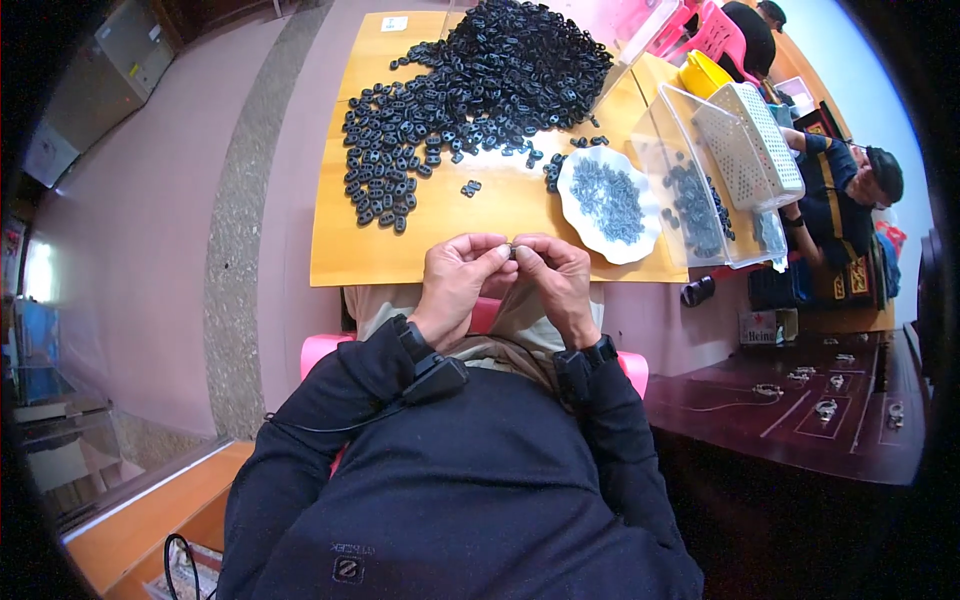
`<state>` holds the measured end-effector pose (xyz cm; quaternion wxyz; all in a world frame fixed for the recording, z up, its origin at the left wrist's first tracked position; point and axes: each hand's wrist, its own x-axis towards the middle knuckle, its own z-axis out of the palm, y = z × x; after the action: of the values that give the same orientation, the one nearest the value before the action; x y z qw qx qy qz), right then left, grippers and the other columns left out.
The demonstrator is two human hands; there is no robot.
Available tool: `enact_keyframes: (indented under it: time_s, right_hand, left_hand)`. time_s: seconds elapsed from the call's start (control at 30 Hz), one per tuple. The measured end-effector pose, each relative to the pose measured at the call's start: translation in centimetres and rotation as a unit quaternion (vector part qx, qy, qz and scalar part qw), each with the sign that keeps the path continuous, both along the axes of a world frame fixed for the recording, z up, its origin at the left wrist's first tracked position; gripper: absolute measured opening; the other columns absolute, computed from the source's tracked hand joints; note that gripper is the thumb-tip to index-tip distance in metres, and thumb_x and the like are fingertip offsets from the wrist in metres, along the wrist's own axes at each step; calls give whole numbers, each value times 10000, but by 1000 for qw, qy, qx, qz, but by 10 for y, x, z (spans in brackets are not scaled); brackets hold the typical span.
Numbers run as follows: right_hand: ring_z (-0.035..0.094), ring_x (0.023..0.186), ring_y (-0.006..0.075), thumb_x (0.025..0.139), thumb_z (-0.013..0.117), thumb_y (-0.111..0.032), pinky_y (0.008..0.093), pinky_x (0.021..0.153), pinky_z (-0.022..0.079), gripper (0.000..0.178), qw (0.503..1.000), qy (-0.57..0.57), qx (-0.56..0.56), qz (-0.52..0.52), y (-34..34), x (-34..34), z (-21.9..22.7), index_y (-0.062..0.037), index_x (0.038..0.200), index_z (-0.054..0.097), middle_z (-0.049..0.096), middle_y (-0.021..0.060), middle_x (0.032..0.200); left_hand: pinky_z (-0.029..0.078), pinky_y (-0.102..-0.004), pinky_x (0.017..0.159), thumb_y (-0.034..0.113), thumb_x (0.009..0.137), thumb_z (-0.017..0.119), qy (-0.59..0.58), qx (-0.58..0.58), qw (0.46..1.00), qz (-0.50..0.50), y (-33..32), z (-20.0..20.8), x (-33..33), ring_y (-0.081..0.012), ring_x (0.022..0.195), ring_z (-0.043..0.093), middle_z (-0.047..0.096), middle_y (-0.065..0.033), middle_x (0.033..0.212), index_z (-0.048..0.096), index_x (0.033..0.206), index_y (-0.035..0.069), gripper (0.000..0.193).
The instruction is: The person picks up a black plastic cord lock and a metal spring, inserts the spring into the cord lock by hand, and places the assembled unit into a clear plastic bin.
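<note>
My left hand and my right hand meet just over the near edge of the wooden table. Both are closed, fingertips pinching one small dark piece between them; its exact shape is mostly hidden by the fingers. Beyond my hands spreads a large heap of small black plastic pieces with two holes, thinning out toward the left. One loose black piece lies apart from the heap. Right of my hands stands a white scalloped dish holding many tiny grey parts.
Beside the dish, a clear plastic bin holds more black pieces. A white perforated basket and a yellow bowl stand behind it. Another person sits at the right. A dark red panel with metal fittings is at lower right.
</note>
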<state>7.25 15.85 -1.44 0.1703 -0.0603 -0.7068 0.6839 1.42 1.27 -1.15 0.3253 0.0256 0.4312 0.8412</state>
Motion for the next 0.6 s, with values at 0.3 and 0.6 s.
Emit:
enact_keyframes:
  time_s: [0.3,0.6]
  right_hand:
    - [620,736,85,890,643,-90,212,670,512,161,996,-40,-76,10,1,-9,6,36,985,672,682,51,841]
    - [615,645,98,852,665,-71,224,567,491,127,974,-1,227,17,2,-70,16,9,950,678,667,50,761]
  left_hand:
    - [573,-254,740,24,903,591,-38,14,999,32,-8,3,-8,-151,796,654,646,-109,934,575,1042,-39,154]
    - [558,-260,752,29,906,589,-46,31,986,155,-7,-1,-10,-134,808,634,623,-76,922,551,1060,-30,169]
